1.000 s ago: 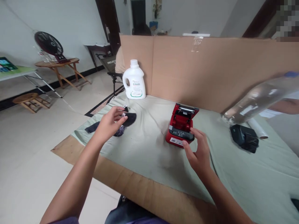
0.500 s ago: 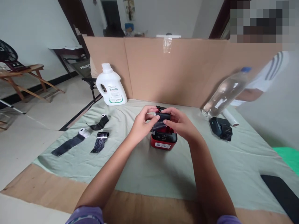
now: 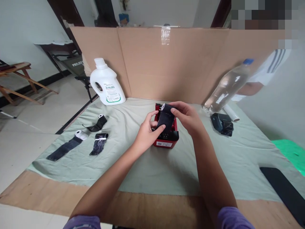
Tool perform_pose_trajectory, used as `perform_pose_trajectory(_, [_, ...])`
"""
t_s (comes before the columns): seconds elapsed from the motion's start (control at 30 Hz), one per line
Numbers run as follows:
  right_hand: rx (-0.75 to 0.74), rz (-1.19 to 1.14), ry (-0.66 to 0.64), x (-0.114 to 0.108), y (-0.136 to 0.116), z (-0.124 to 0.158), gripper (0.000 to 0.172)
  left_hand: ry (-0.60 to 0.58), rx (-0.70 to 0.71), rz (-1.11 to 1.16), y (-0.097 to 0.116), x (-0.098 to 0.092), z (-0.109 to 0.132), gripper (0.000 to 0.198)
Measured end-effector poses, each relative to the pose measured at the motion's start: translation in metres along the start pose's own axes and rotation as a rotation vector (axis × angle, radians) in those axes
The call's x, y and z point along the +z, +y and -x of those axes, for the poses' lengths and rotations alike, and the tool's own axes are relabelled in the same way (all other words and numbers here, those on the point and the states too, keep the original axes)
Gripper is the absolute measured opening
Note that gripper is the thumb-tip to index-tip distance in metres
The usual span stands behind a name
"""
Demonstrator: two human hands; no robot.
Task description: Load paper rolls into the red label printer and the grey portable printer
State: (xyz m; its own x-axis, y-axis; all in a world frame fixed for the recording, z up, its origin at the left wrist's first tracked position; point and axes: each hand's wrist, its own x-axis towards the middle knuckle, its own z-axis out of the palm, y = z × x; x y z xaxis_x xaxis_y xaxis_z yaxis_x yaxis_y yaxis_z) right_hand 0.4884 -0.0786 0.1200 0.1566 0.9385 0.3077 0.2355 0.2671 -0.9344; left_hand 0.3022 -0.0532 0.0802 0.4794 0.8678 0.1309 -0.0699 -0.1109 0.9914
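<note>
Both hands hold a small roll of black paper or ribbon (image 3: 166, 120) with a white end, above an open red and black boxy device (image 3: 165, 143) that looks like a small printer. My right hand (image 3: 187, 117) grips the roll itself, thumb on its near side. With thumb and fingers, my left hand (image 3: 149, 129) pinches the unrolled black strip near its lower end. The hands and roll hide much of the device's inside. To the left lie similar rolls: one with a short tail (image 3: 100, 123), one with a white core (image 3: 80, 135), and one with a crinkled shiny strip (image 3: 98, 144).
A white detergent bottle (image 3: 107, 83) stands at the back left by a cardboard screen (image 3: 173, 66). At the right are a clear plastic bottle (image 3: 226, 86), a white tube (image 3: 231, 113), a dark device (image 3: 222, 124) and a black phone-like slab (image 3: 282, 190). Behind the screen is a person's sleeve (image 3: 274, 68).
The roll has turned from level to upright-slanting, with its black strip drawn down toward the device. My left hand has shifted from the roll down to the strip. The camera view has shifted slightly.
</note>
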Motion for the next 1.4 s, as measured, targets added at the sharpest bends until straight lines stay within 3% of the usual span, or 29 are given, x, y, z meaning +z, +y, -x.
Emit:
perform_pose_trajectory(0.13, [0.038,0.075,0.059,-0.012,0.009,-0.006,0.028,-0.044,-0.079,0.089,-0.004,0.012,0.015,0.072])
perform_pose_trajectory(0.23, [0.08,0.201,-0.052,-0.02,0.018,-0.007,0.025,-0.085,-0.098,0.055,-0.011,0.024,0.026,0.065])
perform_pose_trajectory(0.37, [0.134,0.419,-0.208,-0.017,0.028,-0.006,0.023,-0.11,-0.108,-0.19,-0.019,0.033,0.033,0.041])
perform_pose_trajectory(0.5, [0.187,0.677,-0.286,0.0,0.038,-0.008,0.027,-0.156,-0.134,-0.245,-0.017,0.025,0.026,0.016])
perform_pose_trajectory(0.6, [0.21,0.867,-0.312,0.013,0.048,-0.01,0.032,-0.211,-0.257,-0.122,-0.011,0.012,0.017,0.017])
perform_pose_trajectory(0.7, [0.246,0.972,-0.321,0.022,0.056,-0.012,0.035,-0.242,-0.331,-0.137,-0.007,0.002,0.011,0.019])
perform_pose_trajectory(0.97, [0.262,0.938,-0.288,0.025,0.057,-0.012,0.031,-0.259,-0.413,-0.197,-0.009,0.001,0.008,0.023])
perform_pose_trajectory(1.07, [0.266,0.742,-0.335,0.01,0.048,-0.012,0.026,-0.278,-0.44,-0.188,-0.01,0.001,0.007,0.028])
perform_pose_trajectory(1.13, [0.265,0.582,-0.382,-0.008,0.041,-0.011,0.031,-0.309,-0.452,-0.175,-0.009,0.0,0.007,0.032])
perform_pose_trajectory(1.23, [0.264,0.474,-0.255,-0.036,0.039,-0.011,0.039,-0.349,-0.473,-0.165,-0.007,-0.002,0.008,0.036])
perform_pose_trajectory(1.33, [0.21,0.465,0.085,-0.051,0.051,-0.013,0.036,-0.377,-0.459,-0.177,-0.006,-0.003,0.01,0.038])
perform_pose_trajectory(1.4, [0.164,0.393,0.226,-0.05,0.063,-0.016,0.037,-0.4,-0.452,-0.194,-0.006,-0.004,0.011,0.04])
